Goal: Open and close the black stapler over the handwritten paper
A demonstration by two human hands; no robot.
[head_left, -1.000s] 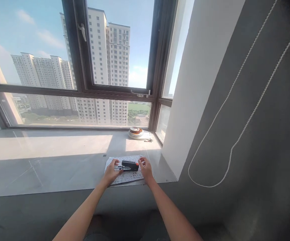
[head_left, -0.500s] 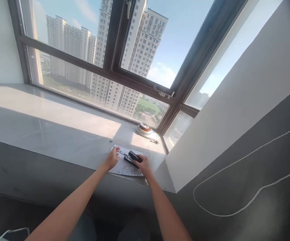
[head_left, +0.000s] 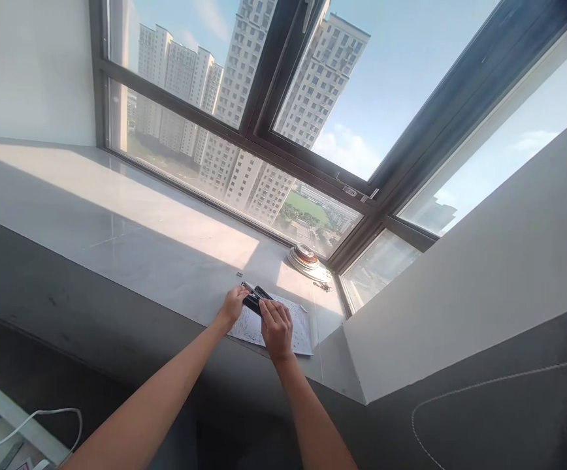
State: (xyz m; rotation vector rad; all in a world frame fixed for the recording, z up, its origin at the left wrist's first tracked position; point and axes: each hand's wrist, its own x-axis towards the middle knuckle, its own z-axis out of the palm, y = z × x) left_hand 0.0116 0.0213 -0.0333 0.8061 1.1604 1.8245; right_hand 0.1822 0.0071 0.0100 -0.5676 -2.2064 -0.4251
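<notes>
A black stapler (head_left: 253,304) with a bare metal rail is held open just above some printed paper sheets (head_left: 299,328) on the window sill. My left hand (head_left: 233,305) is closed around its left end, by the metal part. With fingers bent over the right side of the stapler, my right hand (head_left: 277,326) grips it from the near side. My fingers hide part of the stapler, and whether a staple strip is inside cannot be made out. A small dark grey strip (head_left: 239,275) lies on the sill just beyond my left hand.
A round stacked object with white and amber rings (head_left: 306,258) stands in the sill's corner, small dark bits (head_left: 323,286) beside it. The window frame (head_left: 307,166) rises behind. A beaded cord (head_left: 440,395) hangs at right; a white cable (head_left: 43,412) loops at lower left.
The view has shifted, so the scene sits further right. My left hand has come in against the stapler's end, and my right hand has turned, its fingers now over the stapler.
</notes>
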